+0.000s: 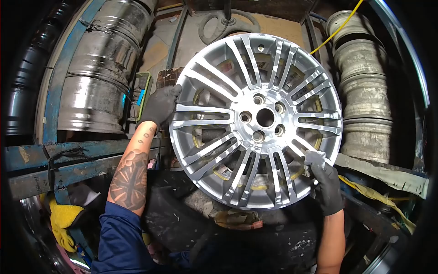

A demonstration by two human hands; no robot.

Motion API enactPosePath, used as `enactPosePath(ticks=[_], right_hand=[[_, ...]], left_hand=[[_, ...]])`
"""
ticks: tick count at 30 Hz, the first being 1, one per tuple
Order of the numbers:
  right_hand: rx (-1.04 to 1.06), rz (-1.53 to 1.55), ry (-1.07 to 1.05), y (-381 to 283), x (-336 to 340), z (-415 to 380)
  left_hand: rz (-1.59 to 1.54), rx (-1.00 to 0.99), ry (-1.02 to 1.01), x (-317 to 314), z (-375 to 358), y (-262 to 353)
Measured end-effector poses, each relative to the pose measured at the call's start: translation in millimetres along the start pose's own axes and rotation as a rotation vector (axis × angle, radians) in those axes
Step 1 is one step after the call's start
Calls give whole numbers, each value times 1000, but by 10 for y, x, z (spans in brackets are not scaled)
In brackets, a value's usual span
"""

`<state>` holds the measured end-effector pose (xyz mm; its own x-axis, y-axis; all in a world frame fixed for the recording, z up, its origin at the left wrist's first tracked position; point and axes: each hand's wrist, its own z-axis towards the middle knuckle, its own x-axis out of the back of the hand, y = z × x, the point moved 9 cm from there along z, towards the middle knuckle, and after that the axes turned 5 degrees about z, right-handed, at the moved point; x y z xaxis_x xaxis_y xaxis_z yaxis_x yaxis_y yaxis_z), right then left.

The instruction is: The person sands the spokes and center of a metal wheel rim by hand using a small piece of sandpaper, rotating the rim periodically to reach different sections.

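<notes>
A large silver multi-spoke wheel rim (253, 119) faces me, with a round centre hole and several bolt holes around it. My left hand (160, 104), in a dark grey glove, grips the rim's left edge with its fingers wrapped round it. At the lower right of the rim, my right hand (326, 185), gloved as well, is closed on a small grey square pad (315, 159). The pad lies against the end of a spoke near the outer lip. Part of the right fingers is hidden behind the pad.
Stacked metal rims stand at the left (93, 68) and right (365, 91). Blue metal beams (27, 157) frame the bench. A yellow glove (64, 223) hangs at the lower left; a green-edged tray (144, 93) sits beside my left hand. A yellow hose (340, 28) runs at the upper right.
</notes>
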<state>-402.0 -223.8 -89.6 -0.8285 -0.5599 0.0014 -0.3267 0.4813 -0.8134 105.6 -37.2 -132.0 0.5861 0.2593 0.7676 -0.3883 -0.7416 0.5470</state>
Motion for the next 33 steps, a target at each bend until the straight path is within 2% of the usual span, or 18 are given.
enactPosePath(ticks=[1,4,7,10,13,17,19,22,23,25,26,28,30,33], right_hand=[[-11,25,-1,-29,-22,-3],[10,5,-7,-35,9,1],[-3,17,19,-35,57,-1],[-9,139,-107,41,-34,69],[39,44,-75,-55,-51,19],[-61,12,-59,-19,-19,20],[-41,14,-63,-89,-52,2],[39,28,-60,-107,-81,23],[70,45,-53,-155,-121,14],[20,-56,-113,-101,-66,40],[13,20,-118,-101,-75,37],[-4,-4,-86,-110,-70,8],[-36,-2,-55,-106,-91,30],[40,42,-30,-124,-86,106]], left_hand=[[31,23,25,36,-22,30],[188,-57,2,43,-27,114],[223,-172,87,28,-87,194],[240,-87,-4,79,-166,255],[114,-193,-4,83,-195,312],[3,-169,-56,53,-195,248],[58,-197,6,110,-224,336],[-16,-141,-9,95,-244,360],[127,-434,209,74,-95,216],[237,-227,53,18,-96,200],[31,-225,24,-26,70,17],[-283,-191,-24,-81,101,41],[-482,-141,-8,177,-114,393],[-280,-297,88,366,-37,383]])
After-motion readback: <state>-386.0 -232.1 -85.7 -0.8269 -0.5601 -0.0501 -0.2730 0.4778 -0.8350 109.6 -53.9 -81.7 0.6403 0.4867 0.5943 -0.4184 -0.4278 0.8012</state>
